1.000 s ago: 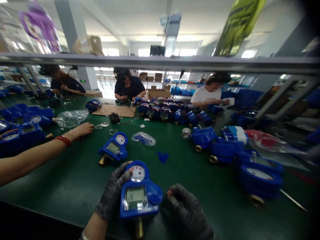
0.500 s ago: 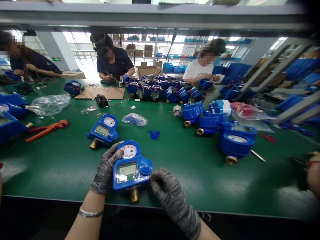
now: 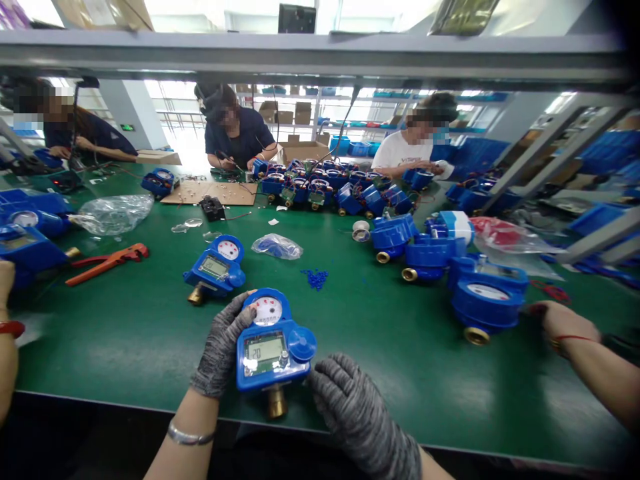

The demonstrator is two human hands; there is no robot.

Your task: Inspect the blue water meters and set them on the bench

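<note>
A blue water meter (image 3: 273,347) with a white dial, a grey display and a brass fitting lies near the front edge of the green table (image 3: 150,333). My left hand (image 3: 220,350), in a grey knit glove, grips the meter's left side with the thumb up by the dial. My right hand (image 3: 350,407), also gloved, curls against the meter's lower right corner; what its fingertips pinch is hidden. A second blue meter (image 3: 216,270) rests just beyond, to the left.
An orange pipe wrench (image 3: 107,262) lies at left. Plastic bags (image 3: 113,213) and small blue bits (image 3: 316,277) lie mid-table. More blue meters (image 3: 483,300) crowd the right and far side. A co-worker's hand (image 3: 565,323) reaches in at right, another's arm (image 3: 7,333) at left. Three people sit opposite.
The view tipped down from the ceiling to the table. A co-worker's arm left the table's left side, uncovering the wrench; another's hand came in toward the meter at right. My hands stay on the meter.
</note>
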